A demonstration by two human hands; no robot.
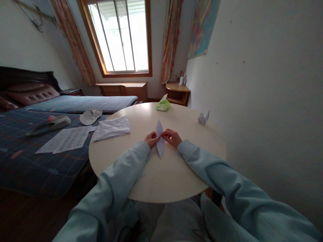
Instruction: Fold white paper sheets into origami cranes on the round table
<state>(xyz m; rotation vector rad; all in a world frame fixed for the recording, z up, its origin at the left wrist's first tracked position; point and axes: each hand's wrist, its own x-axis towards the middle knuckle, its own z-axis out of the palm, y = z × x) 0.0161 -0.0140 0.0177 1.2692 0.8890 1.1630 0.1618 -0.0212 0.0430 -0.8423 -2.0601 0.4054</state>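
Note:
A narrow, diamond-shaped piece of folded white paper points away from me over the middle of the round table. At its left edge, my left hand is closed, thumb and fingers pinching the paper near its middle. From the right, my right hand pinches the same paper with thumb and forefinger, close to the left fingertips. The paper's middle is partly hidden by the fingers. Both pointed ends show, one beyond the hands and one toward me.
Creased white sheets lie at the table's left. A green tissue pack stands at the far edge, and a folded paper figure sits at the right. On the bed are printed sheets and a pale cap.

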